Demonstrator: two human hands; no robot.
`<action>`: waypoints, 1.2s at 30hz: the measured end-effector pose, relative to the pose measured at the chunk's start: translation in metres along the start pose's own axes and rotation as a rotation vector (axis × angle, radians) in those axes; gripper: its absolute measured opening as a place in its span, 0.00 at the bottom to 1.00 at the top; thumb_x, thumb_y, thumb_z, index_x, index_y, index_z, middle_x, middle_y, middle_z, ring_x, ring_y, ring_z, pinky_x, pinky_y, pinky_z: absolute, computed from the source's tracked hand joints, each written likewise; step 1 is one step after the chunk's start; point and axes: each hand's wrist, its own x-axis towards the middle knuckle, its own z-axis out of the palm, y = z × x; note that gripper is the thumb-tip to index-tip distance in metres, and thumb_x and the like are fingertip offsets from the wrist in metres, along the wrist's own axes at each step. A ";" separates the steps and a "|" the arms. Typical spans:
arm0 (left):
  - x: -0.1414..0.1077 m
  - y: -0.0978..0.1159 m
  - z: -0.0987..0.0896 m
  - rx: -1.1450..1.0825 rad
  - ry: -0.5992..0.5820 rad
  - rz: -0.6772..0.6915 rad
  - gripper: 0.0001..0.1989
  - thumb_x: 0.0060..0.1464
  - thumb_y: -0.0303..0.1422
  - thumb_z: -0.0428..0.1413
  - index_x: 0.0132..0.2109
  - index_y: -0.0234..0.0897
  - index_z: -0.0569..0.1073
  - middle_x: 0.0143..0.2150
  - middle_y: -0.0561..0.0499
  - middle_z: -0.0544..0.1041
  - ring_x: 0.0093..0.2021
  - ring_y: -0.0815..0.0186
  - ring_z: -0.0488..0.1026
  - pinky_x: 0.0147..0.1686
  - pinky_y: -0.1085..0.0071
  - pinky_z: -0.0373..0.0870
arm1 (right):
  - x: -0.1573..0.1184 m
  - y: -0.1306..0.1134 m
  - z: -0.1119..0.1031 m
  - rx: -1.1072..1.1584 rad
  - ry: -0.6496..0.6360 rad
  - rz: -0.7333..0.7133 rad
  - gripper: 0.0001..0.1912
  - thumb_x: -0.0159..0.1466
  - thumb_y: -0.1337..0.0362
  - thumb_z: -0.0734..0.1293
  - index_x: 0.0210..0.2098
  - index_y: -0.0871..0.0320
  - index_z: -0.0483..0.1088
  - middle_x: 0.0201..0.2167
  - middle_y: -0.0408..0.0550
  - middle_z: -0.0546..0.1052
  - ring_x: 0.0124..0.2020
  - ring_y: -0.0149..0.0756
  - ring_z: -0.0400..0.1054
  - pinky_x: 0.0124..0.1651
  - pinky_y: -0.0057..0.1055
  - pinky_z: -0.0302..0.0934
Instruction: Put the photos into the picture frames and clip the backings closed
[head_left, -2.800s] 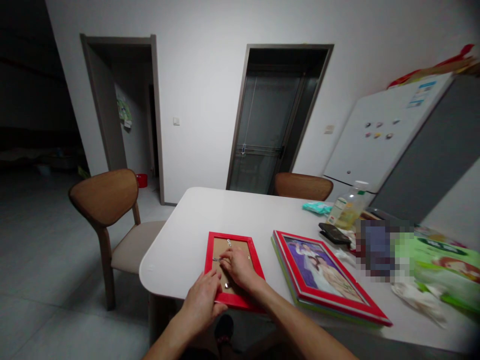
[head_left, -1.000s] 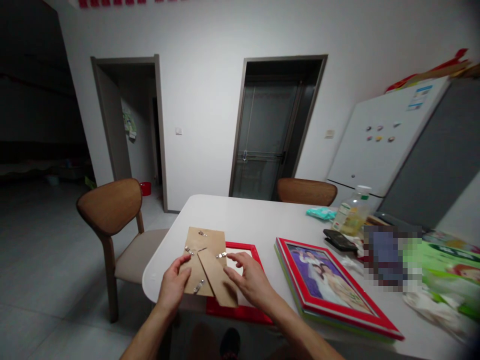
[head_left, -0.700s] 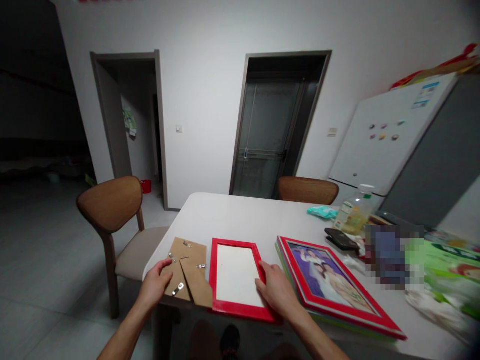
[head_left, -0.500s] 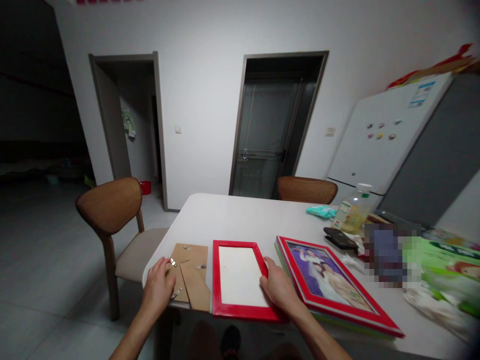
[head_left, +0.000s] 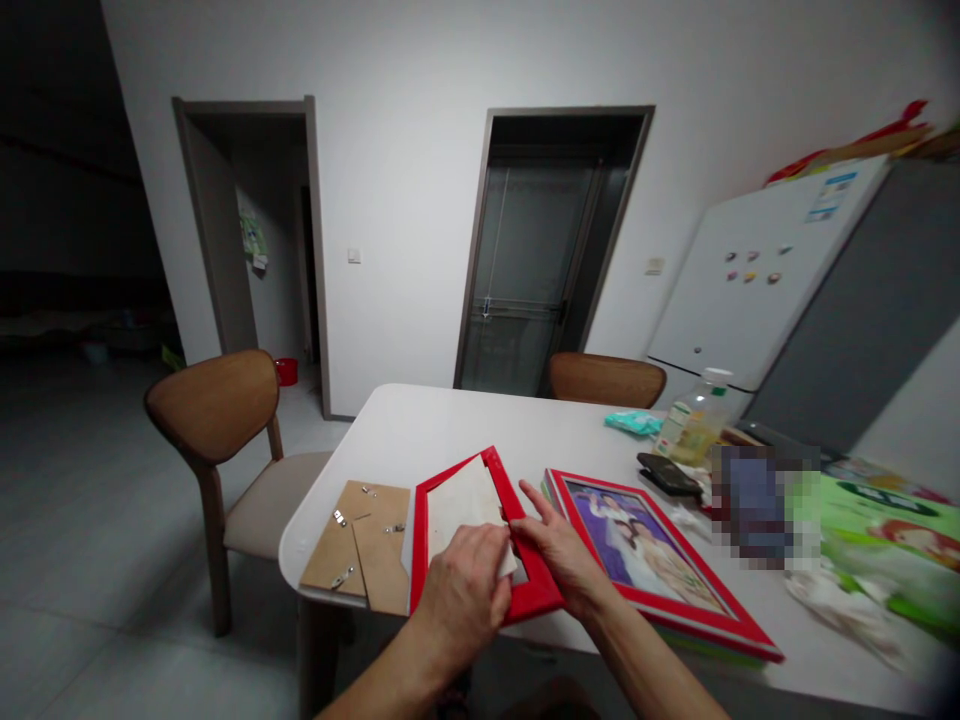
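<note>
A red picture frame [head_left: 421,540] is tilted up near the table's front edge, with a white sheet [head_left: 457,500] inside it. My left hand [head_left: 469,580] pinches the sheet's right edge, which is bent away from the frame. At the frame's right side, my right hand [head_left: 559,550] holds the red border between thumb and palm, its index finger raised. Left of the frame lies a brown backing board [head_left: 382,550] with metal clips and a stand flap. A stack of red frames [head_left: 645,590] with a photo on top sits to the right.
The white table [head_left: 450,415] also bears a teal packet [head_left: 634,423], a black phone [head_left: 667,474], a bottle [head_left: 694,420] and a green bag [head_left: 885,530]. Wooden chairs stand at the left [head_left: 217,405] and far side [head_left: 607,378]. A refrigerator [head_left: 750,280] is at the right.
My left hand has moved from the backing board to the white sheet and grips its edge. The red frame has been turned and tilted, and the sheet's right side has lifted.
</note>
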 end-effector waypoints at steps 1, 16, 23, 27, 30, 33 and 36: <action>0.001 -0.001 -0.005 0.001 0.024 0.016 0.23 0.44 0.21 0.47 0.50 0.37 0.61 0.45 0.47 0.69 0.46 0.62 0.64 0.46 0.62 0.64 | 0.001 0.002 -0.001 -0.007 0.001 -0.010 0.42 0.44 0.70 0.65 0.57 0.57 0.45 0.29 0.44 0.73 0.20 0.27 0.65 0.26 0.25 0.61; -0.072 -0.103 -0.033 -0.288 0.478 -0.650 0.23 0.40 0.31 0.52 0.47 0.35 0.62 0.44 0.46 0.67 0.38 0.61 0.70 0.38 0.64 0.68 | 0.032 0.056 -0.051 -1.392 0.206 -0.311 0.26 0.52 0.70 0.56 0.51 0.73 0.58 0.41 0.63 0.71 0.41 0.42 0.65 0.44 0.31 0.55; -0.077 -0.093 -0.034 0.108 0.274 -0.468 0.21 0.44 0.27 0.47 0.49 0.36 0.61 0.46 0.44 0.67 0.47 0.58 0.65 0.45 0.58 0.63 | 0.033 0.064 -0.055 -1.577 0.187 -0.344 0.23 0.53 0.71 0.55 0.48 0.73 0.61 0.36 0.61 0.71 0.39 0.41 0.64 0.44 0.32 0.54; -0.080 -0.092 -0.035 0.310 0.179 -0.406 0.21 0.45 0.27 0.46 0.50 0.34 0.61 0.47 0.43 0.67 0.48 0.57 0.64 0.46 0.56 0.61 | 0.032 0.065 -0.052 -1.540 0.195 -0.414 0.22 0.52 0.71 0.57 0.47 0.70 0.64 0.42 0.61 0.68 0.44 0.43 0.61 0.49 0.34 0.51; -0.078 -0.089 -0.033 0.330 0.145 -0.345 0.22 0.45 0.25 0.46 0.51 0.34 0.60 0.49 0.43 0.67 0.50 0.57 0.62 0.48 0.55 0.60 | 0.030 0.064 -0.038 -1.362 0.195 -0.550 0.21 0.52 0.69 0.59 0.46 0.66 0.65 0.48 0.59 0.65 0.49 0.43 0.57 0.52 0.36 0.49; -0.073 -0.083 -0.029 0.281 0.093 -0.250 0.26 0.43 0.23 0.46 0.53 0.36 0.58 0.53 0.43 0.63 0.54 0.59 0.58 0.51 0.56 0.57 | 0.032 0.068 -0.015 -1.049 0.107 -0.501 0.22 0.51 0.68 0.59 0.46 0.64 0.64 0.43 0.56 0.69 0.42 0.39 0.63 0.47 0.34 0.55; -0.069 -0.077 -0.023 0.242 -0.003 -0.158 0.28 0.42 0.22 0.46 0.54 0.36 0.57 0.55 0.44 0.61 0.56 0.59 0.54 0.53 0.55 0.55 | 0.039 0.076 0.009 -0.702 0.036 -0.222 0.25 0.49 0.68 0.60 0.47 0.65 0.62 0.27 0.48 0.73 0.24 0.32 0.65 0.33 0.30 0.59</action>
